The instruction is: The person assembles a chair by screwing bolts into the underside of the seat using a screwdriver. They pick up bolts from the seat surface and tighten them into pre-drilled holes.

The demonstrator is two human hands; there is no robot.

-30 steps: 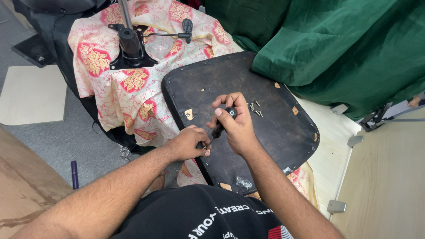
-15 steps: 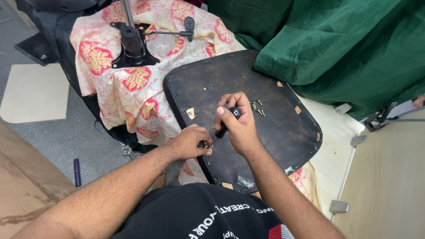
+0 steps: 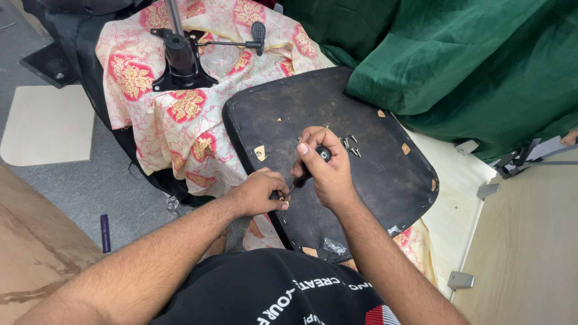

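A black chair seat (image 3: 361,180) lies upside down in front of me, partly over a pink floral cloth (image 3: 180,114). My right hand (image 3: 325,168) grips a black-handled screwdriver (image 3: 307,174) whose tip points down to the seat's near-left edge. My left hand (image 3: 262,192) pinches that edge right at the tip, fingers closed on something small that I cannot make out. Several loose screws (image 3: 350,144) lie on the seat just beyond my right hand.
A black chair mechanism with a gas cylinder and lever (image 3: 180,60) rests on the floral cloth. A green cloth (image 3: 469,66) covers the far right. A pale board (image 3: 42,123) and a purple pen (image 3: 105,233) lie on the grey floor at left. Wooden surfaces flank both sides.
My hands stay at the same spot on the seat edge. Only the view has shifted slightly.
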